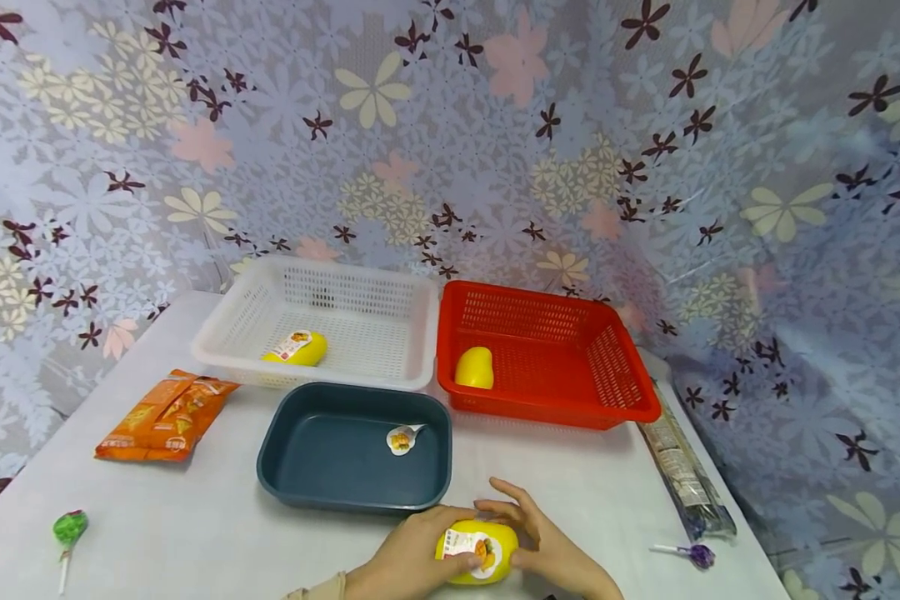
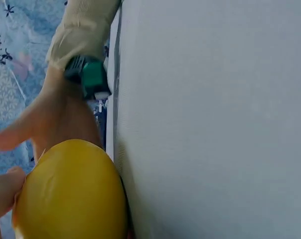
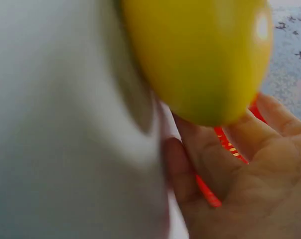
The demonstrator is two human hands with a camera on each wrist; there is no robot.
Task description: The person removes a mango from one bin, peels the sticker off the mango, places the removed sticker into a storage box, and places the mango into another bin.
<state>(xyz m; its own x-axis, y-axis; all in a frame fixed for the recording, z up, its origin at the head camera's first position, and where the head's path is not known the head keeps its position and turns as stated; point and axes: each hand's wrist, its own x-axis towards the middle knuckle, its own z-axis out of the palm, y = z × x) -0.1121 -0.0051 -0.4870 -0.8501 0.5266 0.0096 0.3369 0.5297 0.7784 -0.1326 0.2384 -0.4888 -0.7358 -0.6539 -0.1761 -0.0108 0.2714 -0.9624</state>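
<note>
A yellow mango (image 1: pixel 487 552) with a white picture label is low on the white table, near its front edge in the head view. My left hand (image 1: pixel 405 557) holds it from the left, thumb across the label and fingers behind. At its right end is my right hand (image 1: pixel 558 552), fingers loosely spread and thumb by the fruit. In the right wrist view the mango (image 3: pixel 200 59) shows a smooth, unlabelled side above the right hand's (image 3: pixel 260 174) parted fingers. The left wrist view shows the mango (image 2: pixel 73 194) large, the left thumb at its edge.
Beyond the hands lies a dark blue tray (image 1: pixel 322 454) with a loose picture sticker (image 1: pixel 402 440). Behind stand a white basket (image 1: pixel 375 385) and a red basket (image 1: pixel 547 408), each with one mango. An orange snack bag (image 1: pixel 167 421), green lollipop (image 1: pixel 69 529), purple lollipop (image 1: pixel 699 556) and long packet (image 1: pixel 682 471) flank them.
</note>
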